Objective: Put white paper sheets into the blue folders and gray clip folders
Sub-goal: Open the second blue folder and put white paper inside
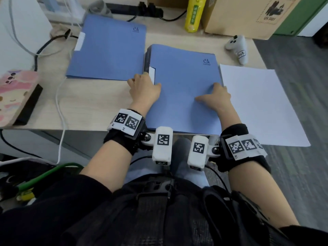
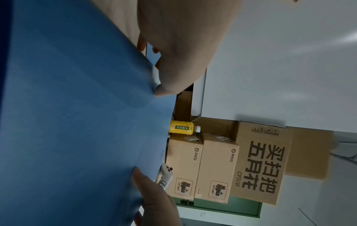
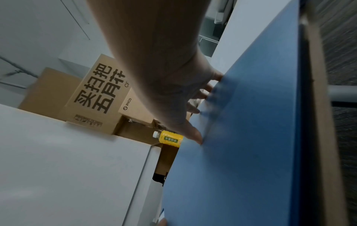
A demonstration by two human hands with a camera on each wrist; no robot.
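Observation:
A blue folder point(image 1: 182, 96) lies shut on top of a dark stack point(image 1: 146, 59) at the table's front middle. My left hand point(image 1: 143, 87) grips its left spine edge beside a white label point(image 1: 152, 73); the left wrist view shows that hand point(image 2: 183, 45) with its thumb on the blue cover point(image 2: 77, 122) and its fingers curled over the edge. My right hand point(image 1: 215, 98) holds the folder's right edge, thumb on top. In the right wrist view, its fingertips point(image 3: 195, 137) sit at the cover's point(image 3: 251, 137) edge. White paper sheets point(image 1: 260, 103) lie just right of the folder. A second blue folder point(image 1: 106, 48) lies shut at the back left.
A yellow bottle point(image 1: 194, 15) and a cardboard box point(image 1: 248, 13) stand at the back. A white controller point(image 1: 237, 48) lies behind the paper. A pink case point(image 1: 16, 96) and cables point(image 1: 59, 103) occupy the left. The paper overhangs the table's right front corner point(image 1: 284, 139).

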